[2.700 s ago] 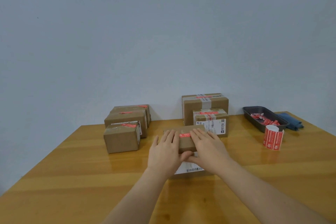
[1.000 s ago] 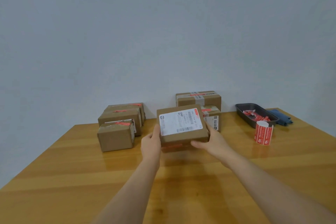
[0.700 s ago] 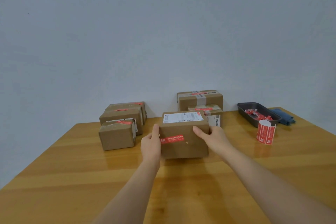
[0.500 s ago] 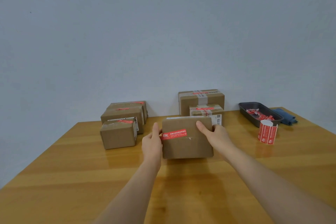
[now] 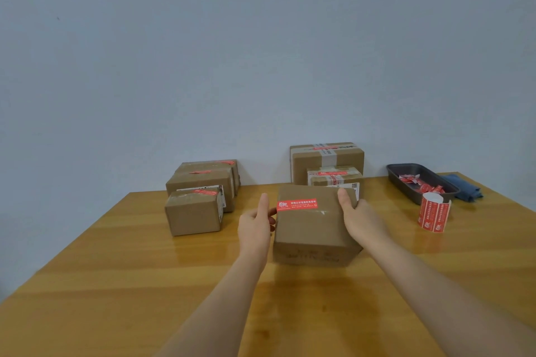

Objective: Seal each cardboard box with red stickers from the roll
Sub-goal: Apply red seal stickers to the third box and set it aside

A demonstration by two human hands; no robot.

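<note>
Cardboard box (image 5: 314, 226) sits mid-desk (image 5: 116, 284), gripped at its sides by the left hand (image 5: 255, 229) and right hand (image 5: 362, 220), fingers curled round its edges; one red sticker (image 5: 297, 205) crosses only part of the top seam, so its loose left end could peel if rubbed. Sealed boxes (image 5: 200, 197) stand behind and to the left; the sticker roll (image 5: 434, 213) and a dark tray (image 5: 420, 182) lie right, nothing blocking the reach.

sticker (image 5: 297, 205) print too small, left hand (image 5: 255, 226) fingertips hidden
</note>
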